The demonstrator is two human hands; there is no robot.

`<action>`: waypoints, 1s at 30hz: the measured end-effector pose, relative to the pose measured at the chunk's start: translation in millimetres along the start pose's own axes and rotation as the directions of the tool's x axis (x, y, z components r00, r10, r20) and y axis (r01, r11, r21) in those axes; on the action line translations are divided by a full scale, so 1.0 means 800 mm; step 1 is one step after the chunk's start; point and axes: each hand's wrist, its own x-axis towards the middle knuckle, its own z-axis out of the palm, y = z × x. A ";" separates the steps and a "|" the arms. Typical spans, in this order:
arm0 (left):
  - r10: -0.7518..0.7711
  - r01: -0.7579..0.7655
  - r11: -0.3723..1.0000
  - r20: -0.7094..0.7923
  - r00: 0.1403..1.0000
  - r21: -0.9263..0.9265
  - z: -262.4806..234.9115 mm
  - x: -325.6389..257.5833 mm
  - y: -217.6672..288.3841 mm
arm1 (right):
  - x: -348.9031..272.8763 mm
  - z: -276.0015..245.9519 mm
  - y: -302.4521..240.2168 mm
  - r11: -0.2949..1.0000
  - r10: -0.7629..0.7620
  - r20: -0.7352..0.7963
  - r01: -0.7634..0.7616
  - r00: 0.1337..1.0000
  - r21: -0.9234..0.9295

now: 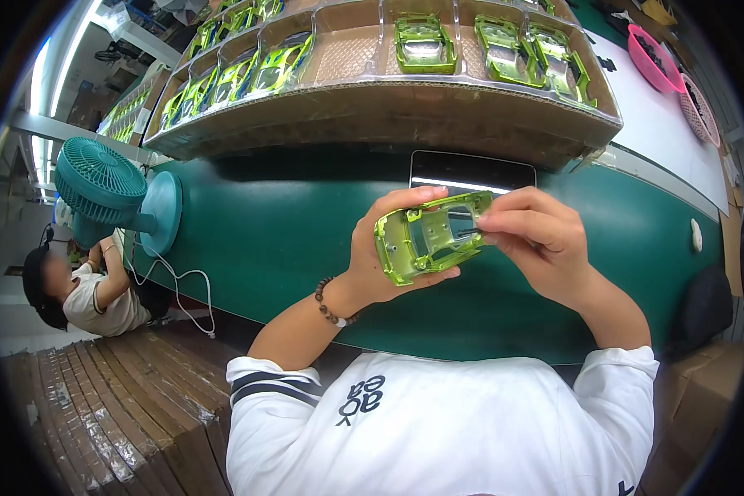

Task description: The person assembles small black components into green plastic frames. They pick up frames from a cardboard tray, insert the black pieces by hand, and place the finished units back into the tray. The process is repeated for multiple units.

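A shiny lime-green toy car body shell (403, 245) is held over the green table, its hollow inside facing up. My left hand (368, 252) wraps round its left end, thumb and fingers along both sides. At the shell's right end, my right hand (546, 240) pinches a small dark piece (469, 232) between thumb and fingertips. The piece reaches into the shell near its window opening; its exact kind is too small to tell.
Beyond my hands, a cardboard box (372, 116) with clear compartments holds several green car shells. A dark tablet (471, 169) lies before it. A teal fan (103, 182) stands left, near another person (99, 289). Pink baskets (655, 58) sit far right; stacked cardboard (116, 405) is lower left.
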 end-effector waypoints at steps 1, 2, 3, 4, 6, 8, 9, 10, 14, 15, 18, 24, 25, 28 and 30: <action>-0.001 0.001 1.000 -0.005 1.000 -0.019 0.001 0.000 -0.002 | 0.000 0.000 -0.001 1.000 -0.019 0.010 0.019 1.000 -0.021; -0.002 0.001 0.999 -0.011 1.000 -0.039 0.001 0.000 -0.004 | 0.001 -0.001 -0.002 0.998 -0.038 0.020 0.039 0.999 -0.042; -0.005 0.005 0.999 -0.004 1.000 -0.037 0.001 0.000 -0.004 | 0.000 0.001 -0.003 0.997 -0.052 0.031 0.054 0.998 -0.059; -0.008 0.008 0.999 0.004 1.000 -0.035 0.001 0.001 -0.004 | -0.002 0.002 -0.005 0.999 -0.024 0.039 0.026 0.999 -0.043; -0.009 0.009 0.999 0.007 1.000 -0.033 0.003 0.002 -0.005 | -0.005 0.003 -0.008 1.000 0.026 0.052 -0.026 0.998 -0.016; -0.011 0.012 0.999 0.010 1.000 -0.037 0.004 0.000 -0.005 | -0.009 0.008 -0.004 0.996 0.085 0.033 -0.086 0.996 0.037; -0.010 0.011 0.999 0.011 1.000 -0.039 0.004 0.000 -0.006 | -0.010 0.010 -0.002 0.992 0.113 0.025 -0.114 0.993 0.062; -0.012 0.013 0.999 0.011 1.000 -0.044 0.004 0.000 -0.007 | -0.010 0.010 -0.003 0.993 0.111 0.024 -0.112 0.994 0.045; -0.029 0.030 0.998 0.012 1.000 -0.060 0.003 0.000 -0.009 | -0.005 0.008 -0.007 0.997 0.078 0.014 -0.078 0.997 0.003; -0.036 0.037 0.997 0.012 0.999 -0.065 0.002 0.000 -0.010 | -0.005 0.008 -0.008 0.998 0.065 0.012 -0.065 0.998 -0.001; -0.014 0.015 0.999 0.015 1.000 -0.042 0.003 0.001 -0.007 | -0.004 0.005 -0.006 0.999 0.007 0.067 -0.004 0.998 -0.046; 0.114 -0.117 0.992 0.045 0.992 0.052 0.003 0.005 -0.010 | -0.005 0.003 0.000 0.928 -0.284 0.194 0.320 0.939 -0.193; 0.146 -0.149 0.987 0.050 0.988 0.060 0.003 0.005 -0.011 | -0.005 0.002 0.000 0.924 -0.292 0.200 0.330 0.935 -0.195; 0.178 -0.178 0.984 0.051 0.983 0.005 0.009 0.004 -0.011 | -0.005 0.003 0.001 0.913 -0.328 0.200 0.364 0.923 -0.182; 0.179 -0.178 0.984 0.052 0.982 -0.033 0.010 0.003 -0.008 | -0.006 0.005 0.005 0.907 -0.366 0.178 0.393 0.913 -0.151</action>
